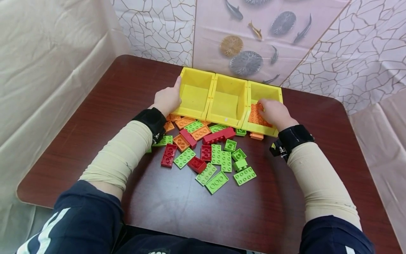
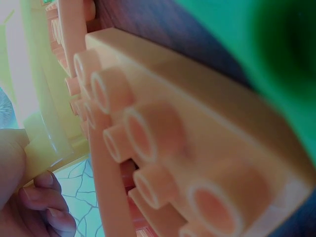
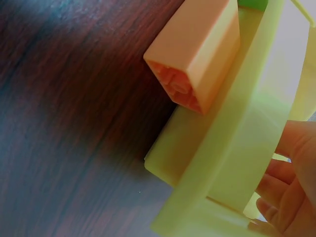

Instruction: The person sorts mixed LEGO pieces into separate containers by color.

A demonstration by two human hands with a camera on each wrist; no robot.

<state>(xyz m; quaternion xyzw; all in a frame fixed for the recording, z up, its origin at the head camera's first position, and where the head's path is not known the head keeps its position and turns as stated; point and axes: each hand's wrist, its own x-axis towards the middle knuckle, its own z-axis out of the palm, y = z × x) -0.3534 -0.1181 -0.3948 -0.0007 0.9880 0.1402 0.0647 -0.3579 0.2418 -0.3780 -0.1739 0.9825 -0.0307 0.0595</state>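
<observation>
A yellow three-compartment bin (image 1: 226,100) stands toward the back of the table. At its left end my left hand (image 1: 167,100) grips the side wall, with the index finger stretched along the rim; curled fingers (image 2: 47,197) show beside the bin's corner in the left wrist view. My right hand (image 1: 275,112) reaches into the right compartment, at the orange bricks (image 1: 256,114) lying there. Its fingers (image 3: 277,182) are bent behind the bin's wall in the right wrist view. The fingertips are hidden, so a held brick cannot be made out.
Green bricks (image 1: 216,182), red bricks (image 1: 168,155) and orange bricks (image 1: 181,143) lie loose in front of the bin. One orange brick (image 3: 195,54) sits against the bin's front near the right hand. A patterned cloth (image 1: 244,42) hangs behind the table (image 1: 158,208).
</observation>
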